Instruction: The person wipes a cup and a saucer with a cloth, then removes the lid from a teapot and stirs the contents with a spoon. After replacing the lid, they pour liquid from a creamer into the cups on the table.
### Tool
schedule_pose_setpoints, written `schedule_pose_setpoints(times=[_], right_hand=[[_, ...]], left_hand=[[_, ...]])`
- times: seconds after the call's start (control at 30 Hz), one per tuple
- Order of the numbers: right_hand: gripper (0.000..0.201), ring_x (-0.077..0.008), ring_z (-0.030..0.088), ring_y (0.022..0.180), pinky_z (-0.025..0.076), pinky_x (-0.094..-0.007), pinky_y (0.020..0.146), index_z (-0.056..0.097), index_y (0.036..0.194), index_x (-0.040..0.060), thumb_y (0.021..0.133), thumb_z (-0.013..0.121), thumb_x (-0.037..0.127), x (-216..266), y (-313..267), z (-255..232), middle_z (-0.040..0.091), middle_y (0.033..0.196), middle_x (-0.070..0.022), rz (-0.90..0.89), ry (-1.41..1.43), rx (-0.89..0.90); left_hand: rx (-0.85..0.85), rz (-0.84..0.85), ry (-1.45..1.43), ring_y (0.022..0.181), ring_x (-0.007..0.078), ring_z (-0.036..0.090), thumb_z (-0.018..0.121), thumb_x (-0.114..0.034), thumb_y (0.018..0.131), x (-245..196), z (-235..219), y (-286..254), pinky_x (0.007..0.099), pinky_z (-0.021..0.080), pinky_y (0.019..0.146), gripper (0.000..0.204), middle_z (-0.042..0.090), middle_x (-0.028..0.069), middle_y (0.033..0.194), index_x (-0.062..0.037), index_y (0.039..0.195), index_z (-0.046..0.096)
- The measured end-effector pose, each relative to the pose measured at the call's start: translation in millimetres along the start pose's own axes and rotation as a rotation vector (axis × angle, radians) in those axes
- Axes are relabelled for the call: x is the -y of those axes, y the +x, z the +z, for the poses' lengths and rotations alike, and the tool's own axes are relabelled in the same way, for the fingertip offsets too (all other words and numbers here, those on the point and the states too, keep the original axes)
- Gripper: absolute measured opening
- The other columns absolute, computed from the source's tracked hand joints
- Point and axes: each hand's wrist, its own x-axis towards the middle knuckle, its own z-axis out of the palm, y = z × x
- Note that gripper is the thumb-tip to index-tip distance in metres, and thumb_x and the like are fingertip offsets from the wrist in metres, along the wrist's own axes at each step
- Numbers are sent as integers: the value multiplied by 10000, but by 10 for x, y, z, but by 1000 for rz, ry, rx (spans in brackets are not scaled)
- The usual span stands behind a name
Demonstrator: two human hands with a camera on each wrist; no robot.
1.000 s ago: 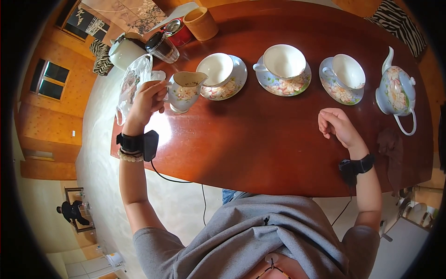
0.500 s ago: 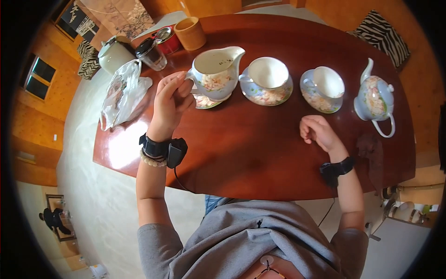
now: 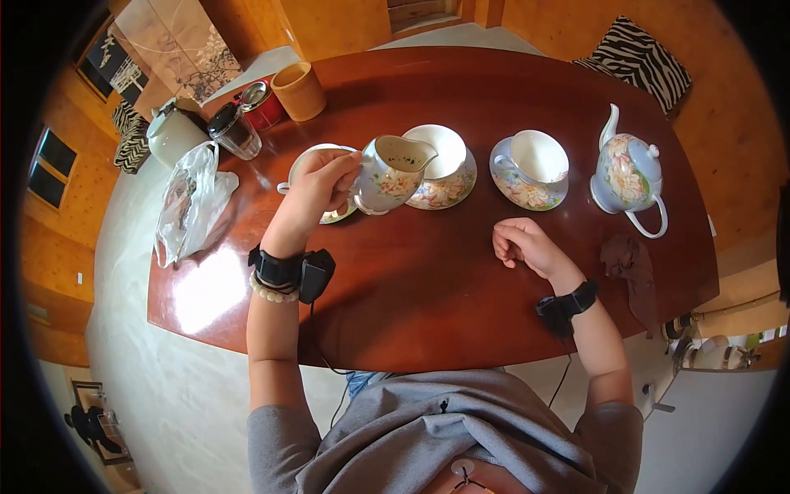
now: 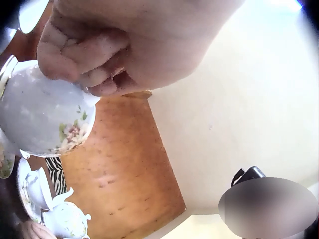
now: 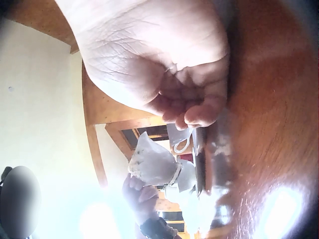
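My left hand point(image 3: 317, 193) holds a floral milk jug point(image 3: 388, 188) by its handle, raised above the table. The jug leans to the right, its spout overlapping the middle teacup point(image 3: 444, 146) in the head view. Dark specks show inside it. Partly hidden behind the left hand is the left teacup point(image 3: 317, 152) on its saucer point(image 3: 339, 216). The right hand point(image 3: 527, 247) rests by the table with loosely curled fingers, nothing in them. It lies just in front of the right teacup point(image 3: 541, 156) and its saucer point(image 3: 527, 198).
A matching teapot point(image 3: 634, 174) stands at the right, with a brown cloth point(image 3: 629, 267) in front. To the left lie a plastic bag point(image 3: 193, 202), a pale pot point(image 3: 174, 133), a black-lidded glass point(image 3: 236, 133), a red tin point(image 3: 260, 107) and a wooden cup point(image 3: 299, 90).
My left hand has carried the jug rightward, from beside the left teacup, up over it, to the middle teacup. The right hand keeps its pose. The head view has shifted.
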Motion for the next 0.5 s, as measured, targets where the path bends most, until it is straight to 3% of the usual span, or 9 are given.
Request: schedule_pose_setpoints(times=[0.1, 0.3, 0.4, 0.5], right_hand=[[333, -99, 452, 566, 382, -226, 487, 443, 643, 67, 940, 433, 218, -2, -2, 8, 474, 630, -22, -4, -6, -17], [332, -104, 447, 567, 370, -227, 480, 445, 634, 66, 940, 430, 194, 15, -6, 36, 471, 629, -27, 5, -36, -26], [332, -98, 452, 553, 380, -224, 484, 461, 645, 59, 940, 435, 210, -8, 1, 20, 480, 630, -26, 2, -24, -28], [332, -94, 454, 544, 385, -222, 486, 471, 653, 54, 940, 438, 218, -17, -1, 18, 486, 630, -26, -2, -20, -32]], left_hand=[[33, -4, 47, 395, 26, 242, 471, -204, 892, -36, -61, -10, 212, 221, 382, 246, 332, -69, 557, -100, 672, 435], [-190, 14, -56, 399, 17, 230, 413, -233, 880, -54, -20, -79, 193, 223, 397, 236, 316, -79, 569, -90, 699, 460], [35, 60, -40, 404, 12, 215, 376, -284, 904, -53, -147, -69, 182, 222, 402, 282, 294, -84, 577, -98, 711, 462], [78, 31, -71, 399, 9, 205, 326, -351, 926, -33, -193, -53, 174, 224, 401, 342, 268, -92, 571, -121, 701, 440]])
